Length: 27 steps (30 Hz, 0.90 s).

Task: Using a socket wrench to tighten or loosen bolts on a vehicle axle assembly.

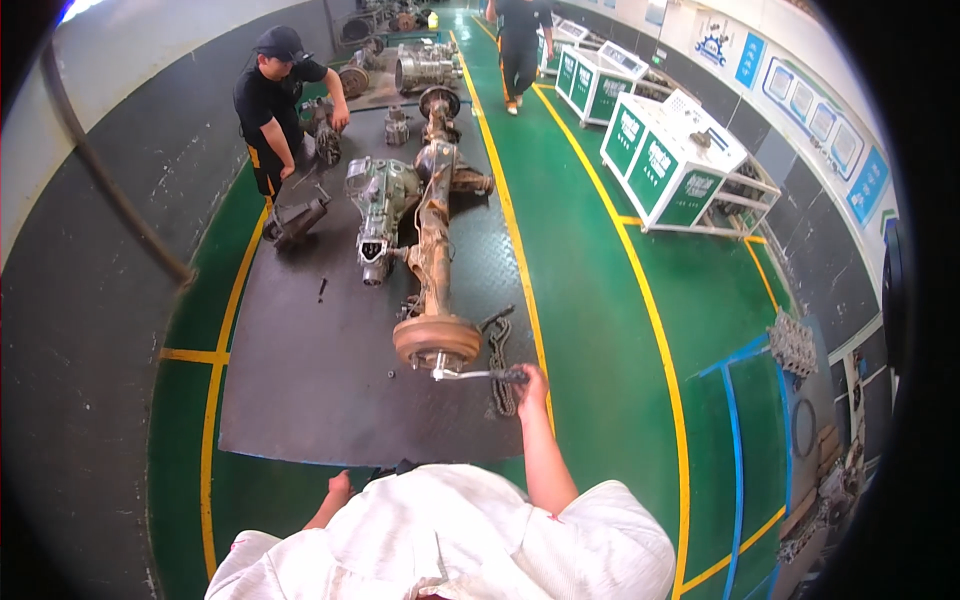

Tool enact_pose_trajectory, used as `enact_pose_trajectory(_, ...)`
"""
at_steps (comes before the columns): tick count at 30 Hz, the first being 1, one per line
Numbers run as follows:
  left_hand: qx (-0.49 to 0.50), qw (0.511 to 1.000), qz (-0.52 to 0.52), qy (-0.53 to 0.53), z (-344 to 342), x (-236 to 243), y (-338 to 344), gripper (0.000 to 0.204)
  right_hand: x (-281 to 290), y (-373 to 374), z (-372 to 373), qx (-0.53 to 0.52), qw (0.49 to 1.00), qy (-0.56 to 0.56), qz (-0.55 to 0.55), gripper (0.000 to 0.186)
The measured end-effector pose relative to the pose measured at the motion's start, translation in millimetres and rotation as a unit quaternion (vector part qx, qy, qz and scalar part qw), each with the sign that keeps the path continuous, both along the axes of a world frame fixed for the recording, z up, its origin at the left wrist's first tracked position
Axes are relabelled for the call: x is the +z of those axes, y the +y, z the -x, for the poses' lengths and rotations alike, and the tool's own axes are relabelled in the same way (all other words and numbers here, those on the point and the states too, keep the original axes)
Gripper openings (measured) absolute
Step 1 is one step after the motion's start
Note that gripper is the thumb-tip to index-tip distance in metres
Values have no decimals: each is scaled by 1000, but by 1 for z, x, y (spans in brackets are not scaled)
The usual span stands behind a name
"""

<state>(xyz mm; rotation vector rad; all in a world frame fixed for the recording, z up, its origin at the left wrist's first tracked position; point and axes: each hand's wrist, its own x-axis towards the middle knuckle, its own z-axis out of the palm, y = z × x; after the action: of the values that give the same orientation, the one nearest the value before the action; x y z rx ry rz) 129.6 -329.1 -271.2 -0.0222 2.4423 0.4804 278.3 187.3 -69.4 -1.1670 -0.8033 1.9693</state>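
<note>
My right hand (533, 385) is closed around the dark grip of a ratchet wrench (468, 375). The wrench's silver shaft lies level, and its head meets the hub at the centre of a rusty brake drum (437, 343). That drum sits at the near end of a long brown axle (432, 245) on the metal-topped table. Low beside the table's front edge is my left hand (340, 487), away from the axle; its fingers are too small to make out. A chain (501, 370) lies just right of the drum.
Left of the axle stands a gearbox (380, 215). A bolt (322, 290) and a nut (391, 374) lie on the table (290, 390). A co-worker (275, 110) handles parts at the far left; another person (518, 50) is in the aisle. Green-and-white cabinets (675, 160) stand right.
</note>
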Motion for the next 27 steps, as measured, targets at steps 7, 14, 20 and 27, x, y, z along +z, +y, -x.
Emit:
enact_pose_trajectory(7,2,999,48,15,-41,6,-1,32,108,-52,31,73,938,-32,-339,7)
enact_pose_trajectory(14,270,949,-158,29,-36,4,9,40,145,-118,101,269,815,-36,-512,14)
enact_pose_trajectory(20,446,872,-201,-22,-53,49,35,40,108,-167,167,384,682,-122,-611,25)
enact_pose_trajectory(27,378,918,-119,29,-97,-64,-23,41,106,-154,161,365,676,-101,-632,23)
